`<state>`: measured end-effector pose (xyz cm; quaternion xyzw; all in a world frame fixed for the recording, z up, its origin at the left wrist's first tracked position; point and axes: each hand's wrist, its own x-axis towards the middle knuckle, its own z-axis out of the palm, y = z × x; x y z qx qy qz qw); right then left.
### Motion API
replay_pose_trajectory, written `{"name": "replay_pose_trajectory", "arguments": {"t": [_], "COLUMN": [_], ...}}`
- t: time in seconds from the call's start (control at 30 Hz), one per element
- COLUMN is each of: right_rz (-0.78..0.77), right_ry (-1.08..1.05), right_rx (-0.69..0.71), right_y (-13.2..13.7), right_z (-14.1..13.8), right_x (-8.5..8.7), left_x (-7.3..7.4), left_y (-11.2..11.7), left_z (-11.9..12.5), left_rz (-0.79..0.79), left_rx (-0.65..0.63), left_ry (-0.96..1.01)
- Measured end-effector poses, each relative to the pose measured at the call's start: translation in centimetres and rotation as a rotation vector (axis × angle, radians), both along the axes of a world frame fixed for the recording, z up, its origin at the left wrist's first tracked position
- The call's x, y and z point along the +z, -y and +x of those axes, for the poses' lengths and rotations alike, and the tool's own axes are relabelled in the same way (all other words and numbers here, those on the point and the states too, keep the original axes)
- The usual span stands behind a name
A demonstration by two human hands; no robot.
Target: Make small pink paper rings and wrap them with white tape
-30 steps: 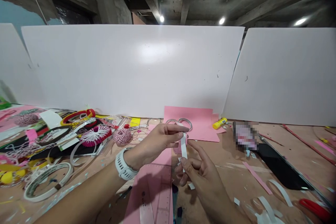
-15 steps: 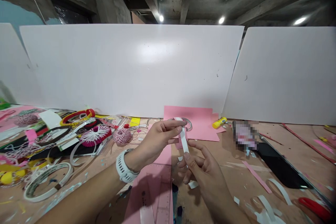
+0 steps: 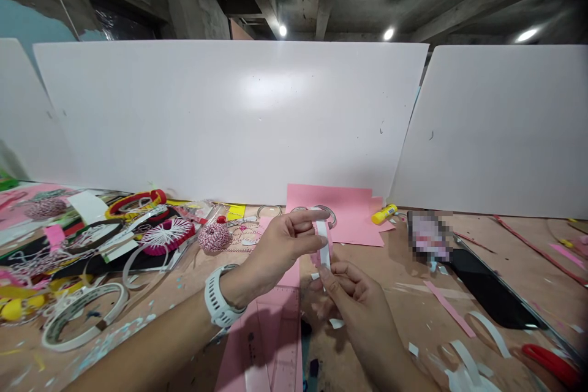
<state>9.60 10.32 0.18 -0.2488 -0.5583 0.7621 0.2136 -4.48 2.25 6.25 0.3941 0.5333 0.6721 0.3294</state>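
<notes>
White paper strip [image 3: 323, 244] curled against a pink paper loop [image 3: 315, 255], held up over my workbench [image 3: 390, 312]

My left hand [image 3: 280, 245] is closed in a narrow pinch across the top of the strip, probably so the curve can't spring open. My right hand [image 3: 356, 297] curls its fingers [image 3: 333, 272] close at the lower end, though I cannot tell whether they grip it. Both hang above a pink set square [image 3: 275, 331], just in front of a pink card sheet [image 3: 353, 223] bearing narrow hoops [image 3: 326, 213]. A yellow glue stick [image 3: 384, 214] lies nearby, seemingly kept within easy reach.
</notes>
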Motion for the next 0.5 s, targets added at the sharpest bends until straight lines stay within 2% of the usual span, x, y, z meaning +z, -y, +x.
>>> {"name": "replay_pose_trajectory", "arguments": {"t": [0.3,0.4,0.5], "right_rz": [0.009,-0.007,-0.001], "right_ry": [0.110,0.145,0.178], "right_rx": [0.046,0.051,0.063], "right_y": [-0.1,-0.1,-0.3], "right_z": [0.7,0.5,0.3], "right_x": [1.4,1.3,1.1], "left_x": [0.3,0.3,0.0], "left_y": [0.1,0.2,0.2], "left_z": [-0.1,-0.2,-0.1], "left_rz": [-0.003,-0.070,-0.060], "left_rx": [-0.024,-0.020,-0.020], "left_ry": [-0.092,-0.159,-0.141]}}
